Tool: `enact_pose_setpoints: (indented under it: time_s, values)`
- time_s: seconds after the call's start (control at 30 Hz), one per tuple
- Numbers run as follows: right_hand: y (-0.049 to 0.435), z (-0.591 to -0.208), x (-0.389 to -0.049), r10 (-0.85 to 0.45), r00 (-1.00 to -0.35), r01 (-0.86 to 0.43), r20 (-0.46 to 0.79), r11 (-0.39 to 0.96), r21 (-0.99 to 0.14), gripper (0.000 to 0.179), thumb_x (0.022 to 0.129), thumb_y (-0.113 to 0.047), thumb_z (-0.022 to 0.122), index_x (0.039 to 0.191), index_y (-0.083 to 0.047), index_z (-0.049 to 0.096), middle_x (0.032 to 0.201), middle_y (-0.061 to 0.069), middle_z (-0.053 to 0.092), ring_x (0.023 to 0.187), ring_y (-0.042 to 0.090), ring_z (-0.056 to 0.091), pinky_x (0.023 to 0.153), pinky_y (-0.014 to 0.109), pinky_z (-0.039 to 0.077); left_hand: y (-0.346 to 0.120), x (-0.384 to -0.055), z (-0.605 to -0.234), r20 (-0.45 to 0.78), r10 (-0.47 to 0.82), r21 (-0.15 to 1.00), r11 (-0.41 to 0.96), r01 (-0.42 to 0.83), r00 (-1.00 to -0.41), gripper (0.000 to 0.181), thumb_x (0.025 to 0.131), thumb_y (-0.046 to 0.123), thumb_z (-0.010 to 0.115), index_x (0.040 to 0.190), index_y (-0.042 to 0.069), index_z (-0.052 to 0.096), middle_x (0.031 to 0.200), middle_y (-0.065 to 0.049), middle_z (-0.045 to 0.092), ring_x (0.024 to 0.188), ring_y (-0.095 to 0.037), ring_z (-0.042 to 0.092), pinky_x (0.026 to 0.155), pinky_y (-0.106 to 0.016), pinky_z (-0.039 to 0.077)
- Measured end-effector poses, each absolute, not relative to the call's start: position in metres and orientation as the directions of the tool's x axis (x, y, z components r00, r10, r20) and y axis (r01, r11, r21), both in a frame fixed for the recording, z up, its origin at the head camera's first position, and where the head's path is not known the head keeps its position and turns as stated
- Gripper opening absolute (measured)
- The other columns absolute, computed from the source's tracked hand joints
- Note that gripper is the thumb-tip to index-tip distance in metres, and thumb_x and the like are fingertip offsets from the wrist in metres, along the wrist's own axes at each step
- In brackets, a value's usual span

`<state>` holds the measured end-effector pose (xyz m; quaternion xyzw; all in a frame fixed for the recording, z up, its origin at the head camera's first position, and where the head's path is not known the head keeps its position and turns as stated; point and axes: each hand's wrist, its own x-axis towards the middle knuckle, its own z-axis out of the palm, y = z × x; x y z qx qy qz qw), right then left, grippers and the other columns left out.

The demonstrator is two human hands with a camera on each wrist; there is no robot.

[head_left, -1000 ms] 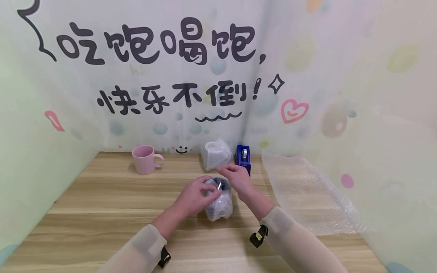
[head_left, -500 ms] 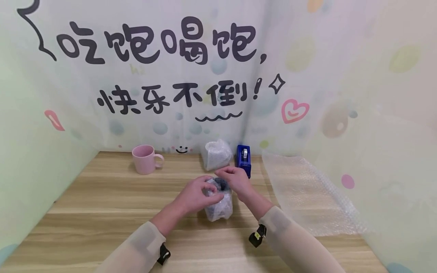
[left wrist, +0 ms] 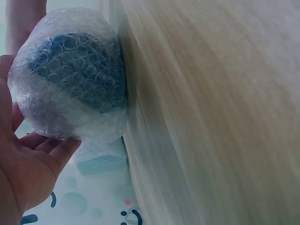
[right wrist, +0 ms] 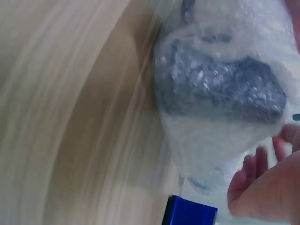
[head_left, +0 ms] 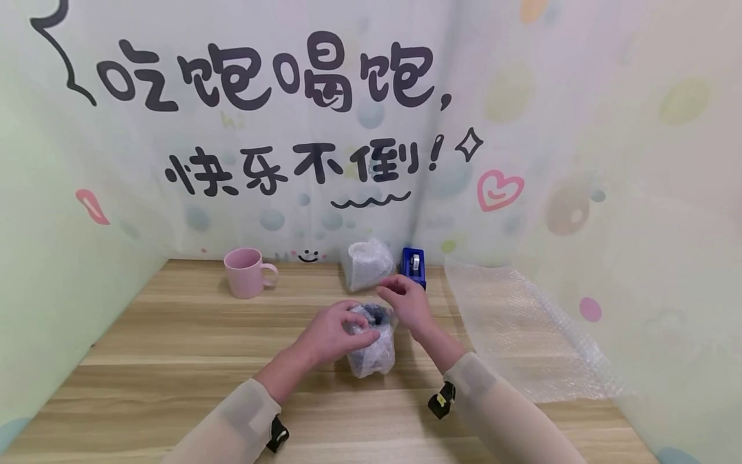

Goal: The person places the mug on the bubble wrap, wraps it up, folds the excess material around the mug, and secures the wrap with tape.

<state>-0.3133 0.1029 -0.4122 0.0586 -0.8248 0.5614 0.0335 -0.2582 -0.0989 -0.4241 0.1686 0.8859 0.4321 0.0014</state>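
Observation:
A dark cup (head_left: 371, 351) in bubble wrap stands upright on the wooden table, its dark opening facing up. My left hand (head_left: 333, 332) grips it from the left, thumb over the near side of the rim and fingers round the far side. The left wrist view shows bubbles over the blue-grey body of the wrapped cup (left wrist: 77, 75), with the left hand (left wrist: 33, 164) at its upper end. At the far right of the rim, my right hand (head_left: 408, 306) pinches the wrap's edge. The right wrist view has the right hand (right wrist: 267, 183) beside the wrap's upper edge.
Behind stand a second bubble-wrapped thing (head_left: 368, 264) and a blue tape dispenser (head_left: 413, 267). A pink mug (head_left: 245, 274) is at the back left. A flat bubble wrap sheet (head_left: 522, 335) covers the table's right side. A printed curtain (head_left: 261, 212) hangs behind.
My right hand has shifted slightly right, away from the left hand. The left thumb has slid a little right across the near side of the cup, which stays in place.

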Motion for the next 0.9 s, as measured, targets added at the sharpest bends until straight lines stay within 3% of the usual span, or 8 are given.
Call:
enact_pose_setpoints:
  time_s: [0.2, 0.37, 0.6, 0.73, 0.83, 0.9]
  values:
    - [0.1114, -0.4127, -0.3166, -0.284, -0.955, -0.229, 0.084, 0.529, -0.817, 0.021, 0.105, -0.03, 0.076, 0.115, -0.014, 0.087, 0.117, 0.003, 0.083, 0.108, 0.014, 0.071, 0.092, 0.031, 0.059, -0.097, -0.2594, -0.4261, 0.197, 0.306, 0.764, 0.547, 0.342, -0.931, 0.022, 0.092, 0.046, 0.086, 0.085, 0.026, 0.08, 0.148, -0.013, 0.068, 0.136, -0.035, 0.064, 0.115, -0.054, 0.056]
    - [0.1132, -0.413, -0.3159, -0.343, -0.938, -0.268, 0.061, 0.599, -0.754, 0.023, 0.107, -0.032, 0.072, 0.112, -0.015, 0.087, 0.11, 0.001, 0.084, 0.099, 0.009, 0.069, 0.087, 0.028, 0.057, -0.0974, -0.2606, -0.4263, 0.216, 0.334, 0.75, 0.545, 0.375, -0.918, 0.024, 0.092, 0.047, 0.086, 0.085, 0.026, 0.079, 0.139, -0.008, 0.071, 0.123, -0.026, 0.067, 0.106, -0.047, 0.059]
    - [0.1137, -0.416, -0.3189, -0.358, -0.931, -0.293, 0.073, 0.609, -0.737, 0.023, 0.109, -0.031, 0.07, 0.11, -0.015, 0.087, 0.106, 0.0, 0.084, 0.093, 0.007, 0.065, 0.083, 0.026, 0.054, -0.102, -0.2604, -0.4228, 0.224, 0.401, 0.71, 0.557, 0.431, -0.888, 0.025, 0.089, 0.043, 0.089, 0.095, 0.022, 0.077, 0.146, -0.012, 0.068, 0.134, -0.033, 0.064, 0.114, -0.052, 0.055]
    - [0.114, -0.4174, -0.3193, -0.348, -0.935, -0.279, 0.067, 0.608, -0.743, 0.023, 0.109, -0.031, 0.07, 0.111, -0.016, 0.087, 0.109, 0.001, 0.084, 0.095, 0.008, 0.066, 0.085, 0.027, 0.055, -0.1009, -0.2592, -0.4246, 0.258, 0.432, 0.711, 0.52, 0.472, -0.864, 0.036, 0.091, 0.037, 0.088, 0.112, 0.014, 0.068, 0.137, -0.011, 0.069, 0.128, -0.032, 0.065, 0.109, -0.051, 0.056]
    - [0.1143, -0.418, -0.3192, -0.342, -0.938, -0.269, 0.061, 0.606, -0.748, 0.023, 0.109, -0.031, 0.07, 0.111, -0.016, 0.087, 0.112, 0.001, 0.084, 0.097, 0.009, 0.067, 0.086, 0.028, 0.055, -0.0992, -0.2555, -0.4252, 0.294, 0.438, 0.719, 0.484, 0.498, -0.85, 0.036, 0.094, 0.032, 0.087, 0.118, 0.013, 0.068, 0.148, -0.018, 0.065, 0.14, -0.041, 0.061, 0.117, -0.059, 0.052]
    - [0.1147, -0.4184, -0.3191, -0.337, -0.939, -0.265, 0.059, 0.609, -0.748, 0.024, 0.109, -0.032, 0.069, 0.111, -0.016, 0.087, 0.112, 0.001, 0.084, 0.098, 0.009, 0.067, 0.086, 0.028, 0.055, -0.0984, -0.2532, -0.4254, 0.319, 0.434, 0.716, 0.473, 0.514, -0.843, 0.028, 0.095, 0.029, 0.086, 0.115, 0.015, 0.073, 0.16, -0.023, 0.057, 0.151, -0.047, 0.052, 0.123, -0.065, 0.045]
